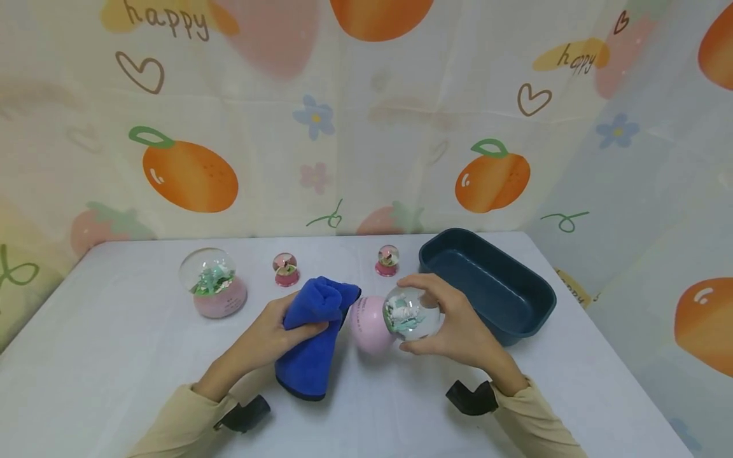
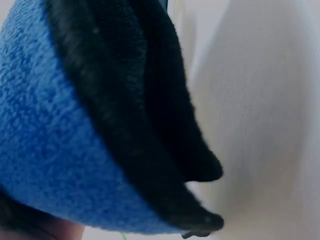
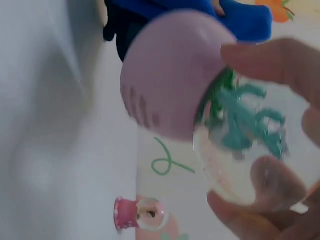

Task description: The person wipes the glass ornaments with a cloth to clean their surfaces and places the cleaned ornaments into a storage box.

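My left hand (image 1: 279, 336) grips a folded blue cloth (image 1: 312, 356) with a black edge, thumb across its front. In the left wrist view the cloth (image 2: 65, 130) fills the left side and mostly hides the hand. My right hand (image 1: 452, 321) holds a snow globe (image 1: 372, 324) by its glass ball, thumb and fingers spread around it. The globe is tipped sideways, its pink base pointing left toward the cloth. Green figures show inside the glass in the right wrist view, where the pink base (image 3: 170, 75) overlaps the cloth behind it.
A larger snow globe (image 1: 219, 299) with a pink base stands at the left. Two small globes, one left (image 1: 286, 270) and one right (image 1: 387, 259), stand toward the back. A dark blue-green basin (image 1: 487, 280) sits at the right, beyond the right hand. A patterned curtain (image 1: 372, 127) hangs behind the white table.
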`<state>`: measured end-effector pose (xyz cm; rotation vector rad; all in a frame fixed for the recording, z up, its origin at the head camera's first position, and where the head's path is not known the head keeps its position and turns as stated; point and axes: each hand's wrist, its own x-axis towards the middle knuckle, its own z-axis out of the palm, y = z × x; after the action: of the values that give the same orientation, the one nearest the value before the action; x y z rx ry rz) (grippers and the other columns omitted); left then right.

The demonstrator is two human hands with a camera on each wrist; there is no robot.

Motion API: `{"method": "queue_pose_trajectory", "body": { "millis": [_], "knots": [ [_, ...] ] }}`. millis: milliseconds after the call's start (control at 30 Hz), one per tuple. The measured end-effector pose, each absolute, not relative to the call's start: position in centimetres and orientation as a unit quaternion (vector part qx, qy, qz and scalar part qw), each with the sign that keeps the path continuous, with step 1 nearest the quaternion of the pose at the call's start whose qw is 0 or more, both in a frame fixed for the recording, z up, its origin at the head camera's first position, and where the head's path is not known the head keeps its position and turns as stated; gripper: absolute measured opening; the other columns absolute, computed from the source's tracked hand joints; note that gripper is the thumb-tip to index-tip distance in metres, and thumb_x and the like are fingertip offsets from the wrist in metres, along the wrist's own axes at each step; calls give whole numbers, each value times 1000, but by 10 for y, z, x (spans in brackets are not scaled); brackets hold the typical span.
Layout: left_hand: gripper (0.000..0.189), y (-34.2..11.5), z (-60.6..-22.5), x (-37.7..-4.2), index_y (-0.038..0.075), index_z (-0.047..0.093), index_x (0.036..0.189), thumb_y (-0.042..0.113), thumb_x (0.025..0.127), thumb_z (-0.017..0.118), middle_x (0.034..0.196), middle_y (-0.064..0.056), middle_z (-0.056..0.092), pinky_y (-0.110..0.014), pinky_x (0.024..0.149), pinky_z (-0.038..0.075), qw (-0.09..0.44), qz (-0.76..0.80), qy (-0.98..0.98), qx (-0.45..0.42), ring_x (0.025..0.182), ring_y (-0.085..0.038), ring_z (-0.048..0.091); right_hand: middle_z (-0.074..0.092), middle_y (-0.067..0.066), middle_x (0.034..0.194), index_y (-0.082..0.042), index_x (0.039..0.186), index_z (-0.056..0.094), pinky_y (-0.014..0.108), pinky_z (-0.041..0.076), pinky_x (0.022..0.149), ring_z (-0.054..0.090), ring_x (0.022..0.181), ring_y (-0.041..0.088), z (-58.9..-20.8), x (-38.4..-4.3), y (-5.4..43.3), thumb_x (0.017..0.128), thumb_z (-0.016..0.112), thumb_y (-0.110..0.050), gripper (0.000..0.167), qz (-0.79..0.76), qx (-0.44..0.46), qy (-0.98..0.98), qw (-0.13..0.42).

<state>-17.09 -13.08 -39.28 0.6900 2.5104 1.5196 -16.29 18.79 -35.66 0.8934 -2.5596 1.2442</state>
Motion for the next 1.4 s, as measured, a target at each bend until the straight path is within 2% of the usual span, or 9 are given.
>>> {"method": "queue_pose_trajectory", "body": {
  "millis": [133, 300, 400, 567, 633, 800, 867, 1033, 1400],
  "knots": [
    [51, -133, -400, -171, 7, 52, 137, 29, 94, 68, 124, -14, 68, -54, 91, 55, 93, 483, 836, 242, 108, -29, 67, 61, 5, 128, -14, 132, 52, 26, 53, 72, 56, 97, 17, -356, -166, 190, 58, 95, -8, 86, 419, 259, -862, 119],
    [53, -132, -413, -169, 13, 49, 140, 32, 95, 66, 125, -10, 66, -50, 89, 55, 141, 475, 830, 257, 107, -25, 65, 57, 12, 135, -4, 131, 46, 19, 53, 81, 63, 95, 21, -353, -175, 198, 59, 92, 0, 85, 448, 234, -849, 153],
    [51, -129, -416, -169, 17, 50, 139, 35, 95, 67, 125, -7, 66, -49, 88, 54, 156, 474, 826, 264, 107, -24, 64, 56, 13, 135, -3, 131, 46, 14, 51, 84, 63, 90, 19, -351, -182, 206, 61, 92, 1, 84, 452, 208, -850, 175],
    [51, -127, -415, -167, 18, 51, 138, 38, 94, 67, 123, -4, 66, -47, 88, 54, 170, 464, 826, 272, 106, -21, 63, 58, 16, 132, -2, 132, 49, 8, 43, 86, 58, 108, 24, -350, -194, 219, 62, 91, 1, 81, 453, 161, -850, 216],
    [51, -127, -415, -167, 18, 51, 138, 39, 94, 67, 123, -4, 66, -47, 88, 54, 170, 462, 827, 270, 106, -21, 63, 59, 17, 132, -2, 132, 50, 10, 41, 86, 54, 116, 25, -351, -198, 223, 63, 91, 1, 81, 449, 143, -851, 230],
    [50, -127, -414, -167, 19, 53, 136, 39, 93, 67, 122, -4, 67, -48, 88, 54, 169, 460, 830, 266, 105, -21, 63, 58, 16, 129, -5, 135, 51, 20, 42, 80, 54, 107, 24, -349, -204, 227, 66, 89, -4, 79, 431, 84, -864, 247],
    [49, -128, -414, -167, 19, 53, 136, 39, 93, 67, 122, -4, 67, -47, 87, 55, 167, 459, 831, 267, 105, -21, 63, 57, 17, 130, -6, 136, 50, 27, 45, 83, 53, 106, 25, -348, -207, 228, 67, 88, -5, 79, 429, 57, -867, 248],
    [51, -127, -416, -168, 20, 53, 137, 40, 93, 68, 123, -4, 67, -48, 89, 54, 168, 458, 831, 268, 106, -21, 63, 56, 18, 135, -3, 137, 50, 49, 46, 97, 53, 118, 33, -345, -216, 230, 68, 87, -4, 78, 431, 25, -863, 261],
    [51, -128, -415, -168, 21, 53, 137, 41, 93, 68, 124, -3, 67, -49, 89, 54, 166, 457, 832, 267, 107, -21, 63, 50, 21, 145, -3, 140, 50, 58, 38, 108, 46, 132, 39, -356, -239, 234, 68, 83, 0, 80, 378, 32, -899, 216]
  ]
}}
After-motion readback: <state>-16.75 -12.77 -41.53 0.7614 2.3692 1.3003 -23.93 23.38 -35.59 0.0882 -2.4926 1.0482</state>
